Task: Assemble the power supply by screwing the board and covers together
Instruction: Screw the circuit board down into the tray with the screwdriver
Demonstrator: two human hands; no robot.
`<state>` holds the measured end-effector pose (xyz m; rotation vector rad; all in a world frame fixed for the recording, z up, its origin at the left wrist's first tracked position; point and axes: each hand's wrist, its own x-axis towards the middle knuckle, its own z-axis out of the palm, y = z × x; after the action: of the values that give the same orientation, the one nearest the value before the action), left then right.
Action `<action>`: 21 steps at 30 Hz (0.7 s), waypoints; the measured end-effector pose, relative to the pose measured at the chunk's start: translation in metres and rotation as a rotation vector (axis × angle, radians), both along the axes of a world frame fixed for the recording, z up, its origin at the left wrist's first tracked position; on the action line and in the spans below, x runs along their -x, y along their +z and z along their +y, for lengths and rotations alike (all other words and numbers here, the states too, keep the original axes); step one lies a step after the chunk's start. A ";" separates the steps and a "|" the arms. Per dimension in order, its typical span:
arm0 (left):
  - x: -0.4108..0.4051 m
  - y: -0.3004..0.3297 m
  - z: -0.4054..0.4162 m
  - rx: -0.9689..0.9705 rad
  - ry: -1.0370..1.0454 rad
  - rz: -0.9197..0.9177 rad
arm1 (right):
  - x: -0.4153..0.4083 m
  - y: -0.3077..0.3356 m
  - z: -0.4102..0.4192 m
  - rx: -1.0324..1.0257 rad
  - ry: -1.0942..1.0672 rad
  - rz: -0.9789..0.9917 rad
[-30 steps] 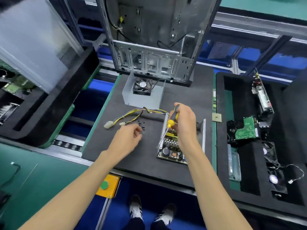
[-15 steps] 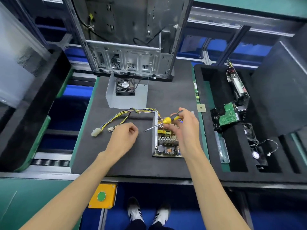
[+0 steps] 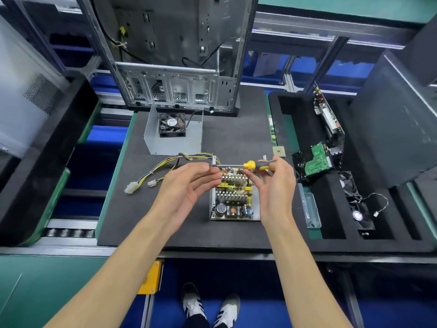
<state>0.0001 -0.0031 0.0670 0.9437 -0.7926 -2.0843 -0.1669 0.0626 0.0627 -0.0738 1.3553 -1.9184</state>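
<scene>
While the right hand (image 3: 274, 185) is gripping the yellow-and-black handle of a screwdriver (image 3: 254, 165), its shaft is lying nearly level, pointing toward the left hand (image 3: 189, 183). That left hand is held palm up above the worktop (image 3: 132, 214), with thumb and forefinger pinching at the screwdriver's tip; whatever small thing is sitting between those fingertips is too tiny to make out, and the other fingers are lying loosely extended. Both hands are hovering over the far end of the power supply board (image 3: 233, 201), which is sitting in its open metal base on the dark foam mat, heat sinks, a capacitor and coils showing upward. A bundle of yellow and black cables (image 3: 165, 165) is running from the board's far left corner out to the left, ending in a white connector (image 3: 131, 187) and a smaller plug lying on the mat. Beyond the board, a grey metal cover (image 3: 175, 143) with a fan (image 3: 172, 125) mounted in it is standing open on the mat, well apart from the board. Behind it an open computer case (image 3: 172, 74) is standing upright. To the right, a black foam tray (image 3: 331, 233) is holding a green circuit board (image 3: 318, 159), further fans and other parts, and a clear plastic box (image 3: 311, 207) is lying just beside the tray's left wall. A small square chip (image 3: 278, 151) is lying near the mat's right edge.
</scene>
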 end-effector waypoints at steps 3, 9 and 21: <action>0.004 0.002 0.005 0.007 0.006 -0.031 | 0.001 0.001 0.006 0.015 0.000 -0.019; 0.011 0.005 0.014 -0.019 0.008 -0.010 | 0.005 0.003 0.017 0.009 -0.034 0.021; 0.022 0.004 0.026 0.419 0.058 -0.304 | 0.020 0.001 0.037 0.080 -0.016 -0.023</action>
<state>-0.0216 0.0226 0.0707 1.0392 -1.2831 -1.6498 -0.1865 0.0996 0.0633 -0.0805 1.2677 -1.9811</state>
